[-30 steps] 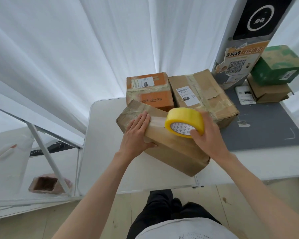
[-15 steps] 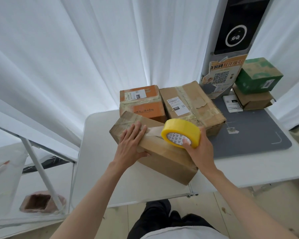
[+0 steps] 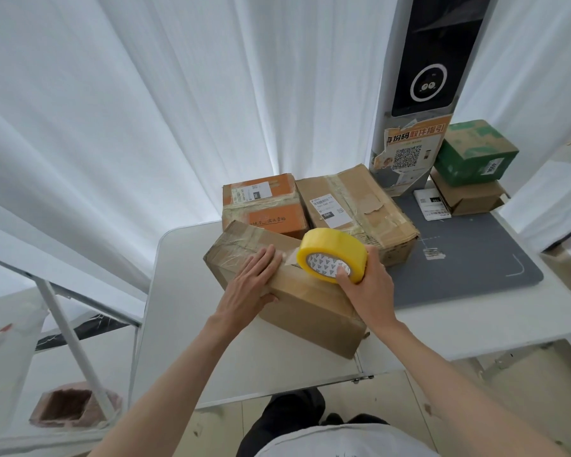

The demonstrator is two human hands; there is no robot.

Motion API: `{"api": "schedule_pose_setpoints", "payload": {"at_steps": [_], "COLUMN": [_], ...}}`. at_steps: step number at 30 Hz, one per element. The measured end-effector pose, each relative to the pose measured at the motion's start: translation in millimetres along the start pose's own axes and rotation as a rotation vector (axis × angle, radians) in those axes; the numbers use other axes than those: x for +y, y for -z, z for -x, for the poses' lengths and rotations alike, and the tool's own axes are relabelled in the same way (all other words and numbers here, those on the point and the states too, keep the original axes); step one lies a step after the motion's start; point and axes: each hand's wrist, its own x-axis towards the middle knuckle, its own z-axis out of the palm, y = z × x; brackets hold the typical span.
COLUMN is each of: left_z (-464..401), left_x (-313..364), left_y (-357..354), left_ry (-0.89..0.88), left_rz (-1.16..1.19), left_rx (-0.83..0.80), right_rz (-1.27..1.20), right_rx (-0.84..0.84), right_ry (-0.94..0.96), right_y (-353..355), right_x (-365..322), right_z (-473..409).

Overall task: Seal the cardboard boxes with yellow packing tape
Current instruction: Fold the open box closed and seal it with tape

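Note:
A long brown cardboard box lies slantwise on the white table, partly wrapped in old clear tape at its far end. My left hand presses flat on the box's top, fingers straight, thumb over the near side. My right hand grips a roll of yellow packing tape held on edge just above the box. A short strip of tape runs from the roll to the box top beside my left fingertips.
An orange box and a large taped brown box stand behind. On the grey mat at the right, a green box sits on a small brown box beside a kiosk pillar. White curtains surround the table.
The camera has tilted, shifting the scene down in the frame. My right hand has kept the roll on the box top, close to my left hand, which stays pressed on the box.

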Motion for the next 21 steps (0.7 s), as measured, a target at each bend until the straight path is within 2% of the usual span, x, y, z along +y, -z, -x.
{"api": "schedule_pose_setpoints", "payload": {"at_steps": [8, 15, 21], "left_z": [4, 0, 2], "left_x": [8, 19, 32], "left_y": [-2, -1, -15], "left_ry": [0.024, 0.023, 0.091], "left_rz": [-0.08, -0.15, -0.21], "left_rx": [-0.026, 0.017, -0.039], "right_rz": [-0.014, -0.005, 0.08], "right_rx": [-0.042, -0.068, -0.059], "right_ry": [0.022, 0.009, 0.034], "right_y": [-2, -4, -3], "right_x": [3, 5, 4], "right_z": [3, 2, 5]}}
